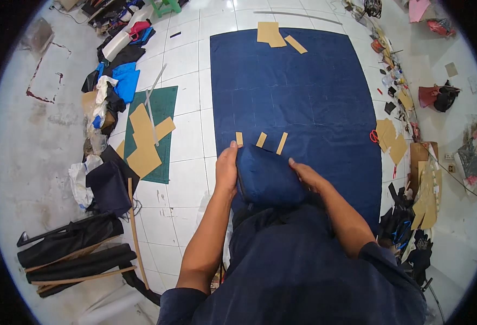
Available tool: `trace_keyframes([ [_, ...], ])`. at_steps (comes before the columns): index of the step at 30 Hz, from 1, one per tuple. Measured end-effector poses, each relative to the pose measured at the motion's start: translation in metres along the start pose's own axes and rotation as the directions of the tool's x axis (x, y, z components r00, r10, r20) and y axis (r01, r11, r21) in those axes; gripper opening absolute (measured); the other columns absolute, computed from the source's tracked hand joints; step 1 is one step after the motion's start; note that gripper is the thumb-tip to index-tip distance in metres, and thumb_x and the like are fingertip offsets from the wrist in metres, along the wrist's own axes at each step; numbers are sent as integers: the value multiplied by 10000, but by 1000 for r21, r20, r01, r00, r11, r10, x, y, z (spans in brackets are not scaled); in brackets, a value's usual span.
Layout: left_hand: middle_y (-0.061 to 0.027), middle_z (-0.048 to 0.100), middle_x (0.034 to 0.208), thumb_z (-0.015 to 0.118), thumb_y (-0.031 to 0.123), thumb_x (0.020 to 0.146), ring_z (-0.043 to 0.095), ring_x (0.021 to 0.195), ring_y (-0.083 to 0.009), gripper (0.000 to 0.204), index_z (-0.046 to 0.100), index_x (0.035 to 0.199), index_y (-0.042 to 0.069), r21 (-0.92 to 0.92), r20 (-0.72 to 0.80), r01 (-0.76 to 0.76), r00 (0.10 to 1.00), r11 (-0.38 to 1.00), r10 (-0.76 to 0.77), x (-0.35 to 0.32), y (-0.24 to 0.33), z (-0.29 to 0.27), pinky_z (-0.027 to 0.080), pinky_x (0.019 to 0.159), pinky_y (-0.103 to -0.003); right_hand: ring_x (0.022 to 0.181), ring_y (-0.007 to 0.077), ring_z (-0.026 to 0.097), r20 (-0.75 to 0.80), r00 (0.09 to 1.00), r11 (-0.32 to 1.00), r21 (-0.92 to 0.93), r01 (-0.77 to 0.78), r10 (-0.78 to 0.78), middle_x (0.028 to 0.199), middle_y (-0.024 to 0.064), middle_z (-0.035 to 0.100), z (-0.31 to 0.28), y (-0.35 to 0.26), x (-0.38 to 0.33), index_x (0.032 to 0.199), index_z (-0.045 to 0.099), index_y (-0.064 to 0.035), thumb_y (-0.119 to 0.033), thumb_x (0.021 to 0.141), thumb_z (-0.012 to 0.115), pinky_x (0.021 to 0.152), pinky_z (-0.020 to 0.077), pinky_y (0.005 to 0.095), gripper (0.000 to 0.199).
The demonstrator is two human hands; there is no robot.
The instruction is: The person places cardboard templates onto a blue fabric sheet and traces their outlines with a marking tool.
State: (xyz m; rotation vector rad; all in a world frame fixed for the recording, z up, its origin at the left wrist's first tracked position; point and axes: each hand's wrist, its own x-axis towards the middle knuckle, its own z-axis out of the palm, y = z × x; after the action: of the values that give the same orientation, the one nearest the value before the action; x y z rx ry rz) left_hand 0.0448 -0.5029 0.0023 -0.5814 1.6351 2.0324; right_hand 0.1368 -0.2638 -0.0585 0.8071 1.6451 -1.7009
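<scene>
Close to my body I hold a dark blue fabric pouch (268, 176) with a dark edge along its left side. My left hand (227, 168) grips that left side, its thumb pointing away from me. On the pouch's right side, my right hand (306, 176) closes with the thumb near the far corner; its other fingers are partly hidden. Beneath lies a large dark blue cloth (298, 76) marked with pale chalk lines. Just beyond the pouch, three narrow tan card strips (261, 140) rest on the cloth.
A tan card piece (269, 33) lies at the cloth's far edge. Left of it, a green cutting mat (165, 157) bears card templates (143, 157) and metal rulers. Red-handled scissors (374, 136) sit at the cloth's right edge. Dark fabric rolls (76, 244) lie lower left.
</scene>
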Motion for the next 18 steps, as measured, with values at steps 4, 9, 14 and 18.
trace_keyframes([
  [4,-75,643,1013,534,414,1007,574,959,-161,443,669,1087,-1,165,34,-37,999,986,32,-1,-20,34,447,888,-286,1075,318,627,-8,1000,995,-99,-1,1,1169,241,641,-28,65,41,1179,605,93,-699,892,533,932,474,399,846],
  [9,-132,607,1233,462,349,1010,550,1170,-235,473,569,1290,-17,-188,-71,-1,997,982,-12,-36,-101,6,377,1080,-346,1087,329,617,44,993,945,-315,-87,106,1147,256,629,-33,117,50,1216,566,95,-675,905,536,910,480,416,830],
  [14,-136,528,1381,455,364,1009,469,1301,-240,524,498,1385,2,-387,139,304,953,870,-271,-45,-157,-13,339,1126,-362,1160,344,574,62,984,889,-442,-121,165,1228,261,579,-25,151,89,1293,497,87,-637,929,532,964,446,434,811],
  [18,-125,425,1487,447,384,1026,425,1344,-257,599,342,1513,52,-71,170,277,950,958,-262,22,-194,-5,297,1146,-357,1209,304,525,-121,993,999,-40,11,-16,1277,223,559,-45,184,170,1338,448,77,-545,957,563,1022,396,406,738],
])
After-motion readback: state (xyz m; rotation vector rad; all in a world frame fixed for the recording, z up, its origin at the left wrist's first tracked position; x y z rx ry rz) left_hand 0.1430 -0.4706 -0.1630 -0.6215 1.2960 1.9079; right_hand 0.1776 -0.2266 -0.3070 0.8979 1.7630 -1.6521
